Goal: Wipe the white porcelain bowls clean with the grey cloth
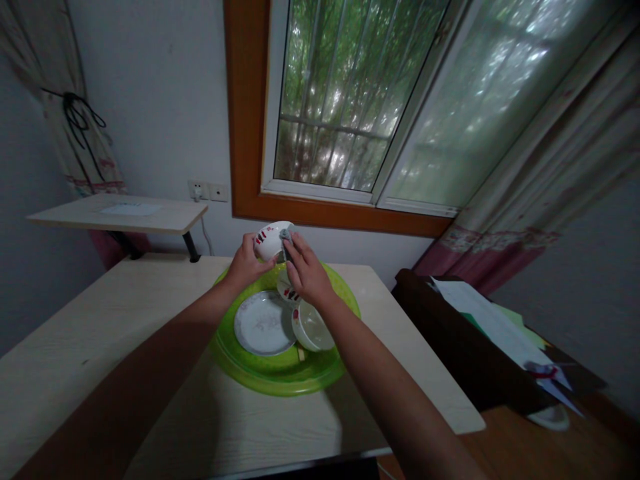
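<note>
My left hand (247,260) grips a white bowl (269,241) with a red and black pattern, tilted on its side above a green basin (280,387). Against the bowl's right side, my right hand (307,270) presses a grey cloth (287,245), its fingers closed over it. Inside the basin lies a white plate (265,323) with a faint pattern. Two more bowls are beside the plate: a tilted one (314,328) at the right and another (286,287) partly hidden behind my right hand. A small yellowish piece (301,353) shows below the right bowl.
The basin stands on a pale wooden table (170,400). A raised shelf (120,212) with a paper is at the back left. Behind are a window (350,100) and wall sockets (207,191). To the right, a dark brown cabinet (450,340) carries papers.
</note>
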`<state>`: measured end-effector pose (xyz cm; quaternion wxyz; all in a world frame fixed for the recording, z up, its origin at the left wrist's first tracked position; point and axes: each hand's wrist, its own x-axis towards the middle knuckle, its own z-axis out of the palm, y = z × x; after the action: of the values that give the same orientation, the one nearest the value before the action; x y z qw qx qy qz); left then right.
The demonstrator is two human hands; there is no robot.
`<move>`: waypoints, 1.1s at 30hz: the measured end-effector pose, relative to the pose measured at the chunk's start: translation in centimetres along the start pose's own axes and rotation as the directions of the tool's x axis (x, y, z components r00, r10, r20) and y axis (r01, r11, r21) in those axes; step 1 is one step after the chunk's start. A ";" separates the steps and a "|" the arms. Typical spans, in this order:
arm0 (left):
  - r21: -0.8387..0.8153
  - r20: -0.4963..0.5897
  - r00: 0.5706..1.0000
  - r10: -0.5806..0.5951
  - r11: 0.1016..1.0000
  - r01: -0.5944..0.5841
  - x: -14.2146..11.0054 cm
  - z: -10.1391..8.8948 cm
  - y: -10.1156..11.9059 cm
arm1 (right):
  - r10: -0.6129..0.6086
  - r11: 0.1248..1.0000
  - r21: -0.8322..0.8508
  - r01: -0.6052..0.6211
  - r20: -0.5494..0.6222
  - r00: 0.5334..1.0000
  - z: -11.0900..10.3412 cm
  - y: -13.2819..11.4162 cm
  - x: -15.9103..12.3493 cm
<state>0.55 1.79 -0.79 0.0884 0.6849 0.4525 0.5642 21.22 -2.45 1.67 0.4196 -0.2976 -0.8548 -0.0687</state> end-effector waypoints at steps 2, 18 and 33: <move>0.002 -0.029 0.999 -0.030 1.000 0.030 0.1 -0.2 0.1 | 0.082 0.996 0.019 -0.082 -0.029 0.996 0.2 0.5 -0.2; -0.011 -0.050 0.996 -0.073 0.997 0.072 0.3 -0.2 -0.1 | -0.117 0.993 -0.018 0.118 0.072 0.991 0.4 -0.8 -0.3; -0.011 -0.057 0.995 -0.082 0.997 0.082 0.3 -0.5 0.5 | 0.098 0.992 0.090 -0.090 -0.085 0.992 0.1 0.6 -0.7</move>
<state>0.33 1.53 -0.12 0.1015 0.6490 0.4802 0.5813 21.81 -2.26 0.98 0.4725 -0.3160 -0.8224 -0.0250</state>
